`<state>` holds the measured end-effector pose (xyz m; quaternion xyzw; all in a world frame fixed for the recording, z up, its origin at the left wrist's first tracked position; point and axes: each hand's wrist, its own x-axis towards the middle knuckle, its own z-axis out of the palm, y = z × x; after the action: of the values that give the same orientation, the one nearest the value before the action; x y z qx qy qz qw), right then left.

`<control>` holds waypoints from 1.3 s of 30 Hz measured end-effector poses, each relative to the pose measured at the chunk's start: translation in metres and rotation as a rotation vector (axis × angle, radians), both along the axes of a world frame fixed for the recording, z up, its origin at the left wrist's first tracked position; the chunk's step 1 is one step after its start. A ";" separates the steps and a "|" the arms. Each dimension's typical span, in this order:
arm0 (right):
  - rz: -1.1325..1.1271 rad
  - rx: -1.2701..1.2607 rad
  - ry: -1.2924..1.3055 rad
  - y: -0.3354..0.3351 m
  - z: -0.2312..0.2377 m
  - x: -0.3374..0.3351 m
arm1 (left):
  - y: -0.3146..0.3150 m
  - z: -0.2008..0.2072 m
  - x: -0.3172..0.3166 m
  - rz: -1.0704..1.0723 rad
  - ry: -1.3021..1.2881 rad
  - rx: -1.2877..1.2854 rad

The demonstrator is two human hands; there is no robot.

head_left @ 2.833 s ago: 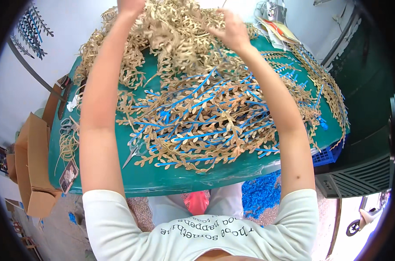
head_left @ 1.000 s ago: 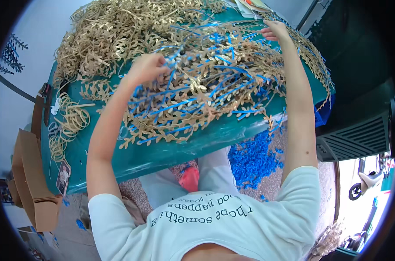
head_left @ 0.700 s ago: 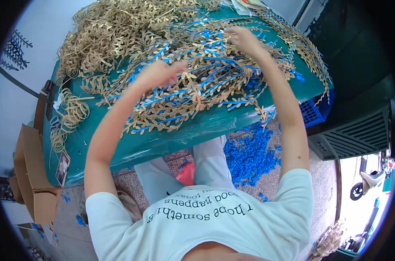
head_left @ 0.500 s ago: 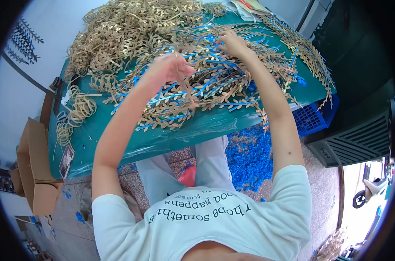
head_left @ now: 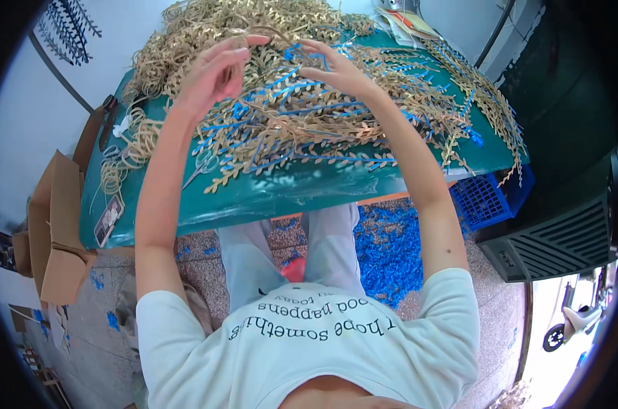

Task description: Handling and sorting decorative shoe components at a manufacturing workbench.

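Gold leaf garlands [head_left: 302,133], many with blue strips along their stems, lie spread over a green-covered table [head_left: 254,194]. My left hand [head_left: 217,76] is raised above their left side, its index finger stretched out and its other fingers curled. A thin brownish strand [head_left: 271,31] arches from it toward my right hand; exactly how it is gripped is partly hidden. My right hand [head_left: 340,73] hovers opposite, thumb and fingers apart, its fingertips close to a bunched blue strip [head_left: 292,53]. Small scissors [head_left: 203,168] rest on the table below my left hand.
A large heap of gold garlands [head_left: 186,44] fills the table's far left. Coiled cord [head_left: 144,136] and a phone [head_left: 109,219] lie along the left edge. Cardboard boxes [head_left: 64,225] stand at left, a blue crate [head_left: 486,201] at right. Blue scraps [head_left: 387,255] cover the floor.
My left hand has moved up and to the left, and my right hand has shifted left with its fingers spreading. The scissors now show on the table. The whole view has shifted slightly.
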<state>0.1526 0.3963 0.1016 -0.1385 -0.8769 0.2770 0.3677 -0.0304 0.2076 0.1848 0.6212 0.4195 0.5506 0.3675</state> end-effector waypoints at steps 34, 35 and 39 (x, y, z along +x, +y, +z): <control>-0.945 0.770 -0.037 -0.093 0.150 0.231 | -0.084 -0.069 -0.051 0.143 -0.648 0.185; -0.963 0.691 -0.048 -0.095 0.124 0.262 | -0.095 -0.068 -0.053 0.212 -0.470 0.134; -1.213 0.531 -0.429 -0.157 0.039 0.290 | -0.147 -0.099 -0.076 0.200 0.386 -0.176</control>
<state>0.4423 0.2396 0.1410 -0.5608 -0.7360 -0.2347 0.2977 -0.1068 0.0603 0.0862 0.6358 0.5879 0.4165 0.2770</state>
